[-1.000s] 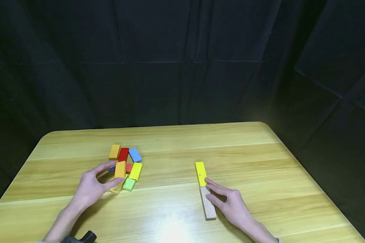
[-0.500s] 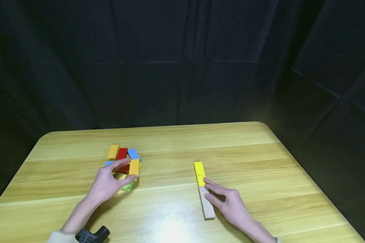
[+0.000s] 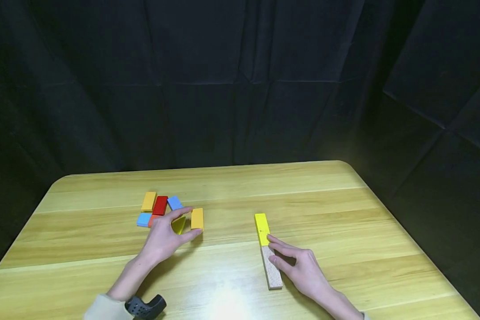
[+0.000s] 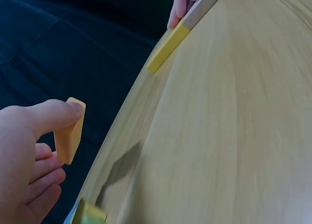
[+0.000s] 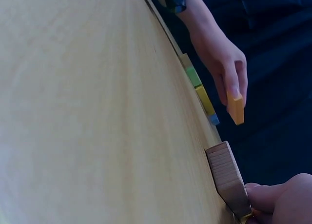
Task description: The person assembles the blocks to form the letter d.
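Pinching lengthwise, the left hand (image 3: 162,240) is holding an orange block (image 3: 197,218) with the thumb at its near end and a fingertip at its far end, so the hand is spread only as wide as that block. It is hanging above the left half of the table (image 3: 224,191), clear of the wood, and is casting a shadow there. The right hand (image 3: 304,269) is resting nearer the table's right edge, its fingers loosely extended. One fingertip is lying at the side of a yellow block (image 3: 262,229), and the thumb is touching a plain wooden block (image 3: 270,266); these two are lying end to end in one line, the yellow one closer to the far edge.

Toward the table's far left corner, loose blocks are lying in a cluster beside the left hand: another orange block (image 3: 149,202), a dark red block (image 3: 160,205), a blue block (image 3: 174,202), a light blue block (image 3: 144,219) and a lighter red block (image 3: 153,219), partly hidden. A second yellow block (image 3: 178,225) is showing between the left thumb and fingers. From the right wrist, a green block (image 5: 193,76) is also appearing. Black cloth (image 3: 208,89) is hanging beyond the far edge.
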`<state>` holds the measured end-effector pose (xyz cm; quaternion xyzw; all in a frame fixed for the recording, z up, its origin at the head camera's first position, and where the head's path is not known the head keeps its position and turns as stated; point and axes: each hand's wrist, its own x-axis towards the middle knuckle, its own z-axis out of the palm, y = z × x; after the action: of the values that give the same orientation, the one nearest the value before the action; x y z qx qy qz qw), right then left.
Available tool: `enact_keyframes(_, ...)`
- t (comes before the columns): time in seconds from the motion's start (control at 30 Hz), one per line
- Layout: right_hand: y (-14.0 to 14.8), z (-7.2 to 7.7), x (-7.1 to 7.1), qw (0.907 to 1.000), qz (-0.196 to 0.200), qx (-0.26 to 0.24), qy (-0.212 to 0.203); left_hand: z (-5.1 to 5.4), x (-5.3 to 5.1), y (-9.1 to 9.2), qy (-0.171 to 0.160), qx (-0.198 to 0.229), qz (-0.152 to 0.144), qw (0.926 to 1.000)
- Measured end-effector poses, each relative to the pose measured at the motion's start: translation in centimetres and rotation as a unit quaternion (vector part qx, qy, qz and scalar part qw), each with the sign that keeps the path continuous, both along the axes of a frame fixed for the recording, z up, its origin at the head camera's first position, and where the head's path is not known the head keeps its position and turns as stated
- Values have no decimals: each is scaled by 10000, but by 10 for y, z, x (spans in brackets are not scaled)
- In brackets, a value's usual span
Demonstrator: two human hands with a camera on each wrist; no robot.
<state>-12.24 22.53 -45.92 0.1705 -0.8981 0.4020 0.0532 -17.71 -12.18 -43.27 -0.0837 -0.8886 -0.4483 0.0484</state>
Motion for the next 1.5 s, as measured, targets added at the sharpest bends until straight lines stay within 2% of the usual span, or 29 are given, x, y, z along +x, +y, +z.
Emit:
enact_keyframes(0.17,0,0,0,10000,11,15,32,0,-4,17,5,184,-2,9998)
enact_keyframes(0.4,1,-1,0,9999,47,29,118,0,-10,41,220,143,2,9997)
enact_keyframes(0.63,1,-2,-1,10000,55,5,39,-3,-17,62,194,187,-74,9996)
enact_keyframes(0.83,1,-1,-1,10000,63,-23,-16,-5,-21,76,134,7,-129,9998)
enact_keyframes(1.13,2,-2,-1,9999,112,-41,21,-9,-28,93,208,138,-331,9991)
enact_keyframes(1.3,2,-2,-2,9998,146,-57,94,-12,-35,103,249,175,-294,9991)
enact_keyframes(1.5,3,-3,-1,9998,155,-94,32,-15,-41,114,146,236,-260,9993)
